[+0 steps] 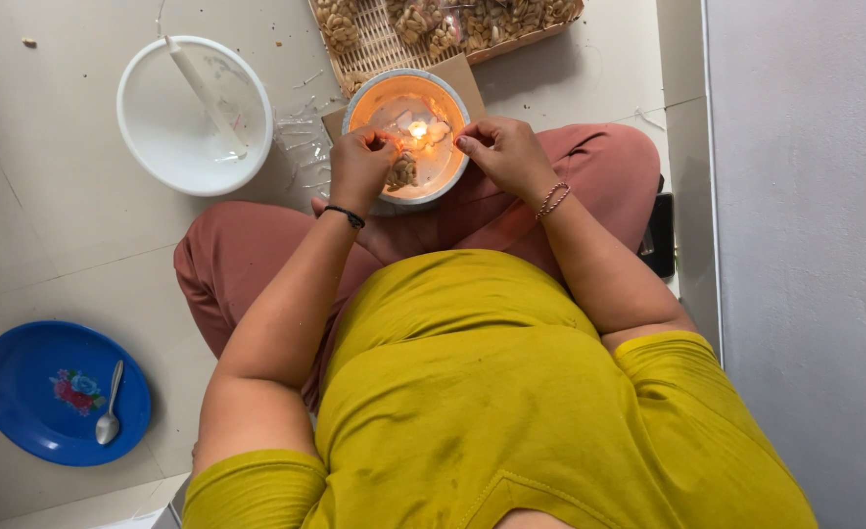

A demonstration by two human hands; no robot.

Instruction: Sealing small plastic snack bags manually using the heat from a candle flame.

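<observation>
Packet (402, 172), small, light and crinkly, pinched at its top edge by my left hand (359, 168) and right hand (504, 155) over a candle bowl (374, 93).

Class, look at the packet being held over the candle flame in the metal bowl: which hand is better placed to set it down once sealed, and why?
Probably the left hand: it grips the small packet over the metal bowl, beside the flame. The right hand only pinches near the rim.
</observation>
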